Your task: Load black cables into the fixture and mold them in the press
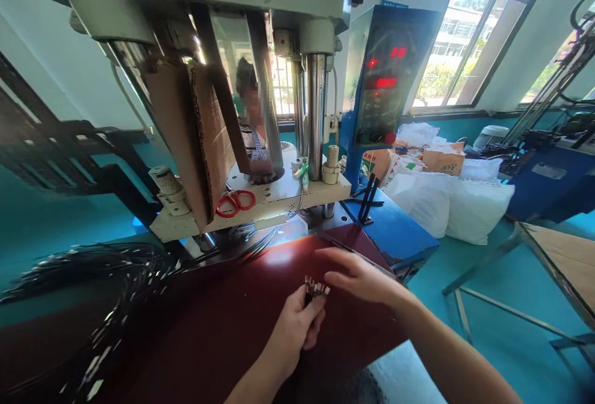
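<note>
My left hand [300,323] is closed around a small bunch of cable ends [317,287], their metal plugs sticking up past the thumb. Most of the bunch is hidden inside the fist. Just beyond it, to the right, my right hand [357,275] hovers with fingers stretched forward and nothing visible in it. Both hands are above a dark red tabletop [232,329]. A heap of black cables [125,274] with pale metal ends lies along the left side of the table. More thin cables [260,244] lie at the base of the press.
A press [260,206] with steel columns stands directly ahead, red-handled scissors [235,203] and cardboard [186,137] on it. At right are a control box [388,82] with red digits, a blue side table [395,224], white sacks [478,206] and a metal-framed table [558,267]. Someone sits behind the press.
</note>
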Tool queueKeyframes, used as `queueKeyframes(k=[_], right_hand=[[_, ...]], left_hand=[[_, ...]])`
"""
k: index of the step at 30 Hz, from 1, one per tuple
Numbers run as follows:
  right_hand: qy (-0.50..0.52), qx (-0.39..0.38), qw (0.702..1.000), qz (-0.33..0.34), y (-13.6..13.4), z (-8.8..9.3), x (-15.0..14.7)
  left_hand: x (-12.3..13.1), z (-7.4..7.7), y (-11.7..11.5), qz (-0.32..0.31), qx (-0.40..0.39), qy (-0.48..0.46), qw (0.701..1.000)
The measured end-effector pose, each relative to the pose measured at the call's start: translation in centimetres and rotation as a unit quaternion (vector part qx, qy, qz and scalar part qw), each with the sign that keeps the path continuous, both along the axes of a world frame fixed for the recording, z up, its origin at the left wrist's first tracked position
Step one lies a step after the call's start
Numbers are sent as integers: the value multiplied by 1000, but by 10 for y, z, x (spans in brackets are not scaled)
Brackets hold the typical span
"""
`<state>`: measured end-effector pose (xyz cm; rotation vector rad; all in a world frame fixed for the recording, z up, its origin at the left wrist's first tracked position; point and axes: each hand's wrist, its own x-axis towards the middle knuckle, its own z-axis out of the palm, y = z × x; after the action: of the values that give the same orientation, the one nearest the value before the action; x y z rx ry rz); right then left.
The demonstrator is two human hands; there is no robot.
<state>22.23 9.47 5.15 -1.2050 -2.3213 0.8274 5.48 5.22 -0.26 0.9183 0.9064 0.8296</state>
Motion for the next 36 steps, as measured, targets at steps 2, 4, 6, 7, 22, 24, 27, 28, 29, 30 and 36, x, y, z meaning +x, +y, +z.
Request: queueKeyframes(k=[2, 4, 6, 7, 22, 24, 27, 28, 29, 30, 36], right_hand=[[-180, 63, 972, -135, 0, -11, 27], [-351, 85, 912, -197, -2, -24, 48], [-420, 91, 879, -205, -5, -35, 60], [-416, 89, 881, -205, -7, -40, 62], [398, -210, 864, -225, -56, -72, -32], [409, -199, 857, -242, -58, -74, -36], [413, -202, 849, -261, -57, -76, -33], [413, -202, 849, -262, -56, -77, -32], [414, -198, 850, -261, -56, -77, -31], [415, -185, 853, -258, -55, -77, -30], [389, -172, 875, -232, -57, -82, -31]], left_hand=[[-4, -6, 3, 16, -25, -30, 999], [-6, -10, 5, 23, -31, -44, 998], [-5, -11, 6, 18, -34, -46, 998], [-4, -11, 6, 14, -36, -46, 998], [-2, -11, -4, -38, -53, -5, 998], [1, -11, -4, -44, -46, 13, 998], [4, -10, -4, -53, -39, 37, 997], [5, -9, -4, -56, -39, 42, 997], [5, -9, -4, -58, -39, 45, 997], [6, -7, -5, -59, -39, 46, 996], [7, -5, -5, -50, -39, 73, 995]])
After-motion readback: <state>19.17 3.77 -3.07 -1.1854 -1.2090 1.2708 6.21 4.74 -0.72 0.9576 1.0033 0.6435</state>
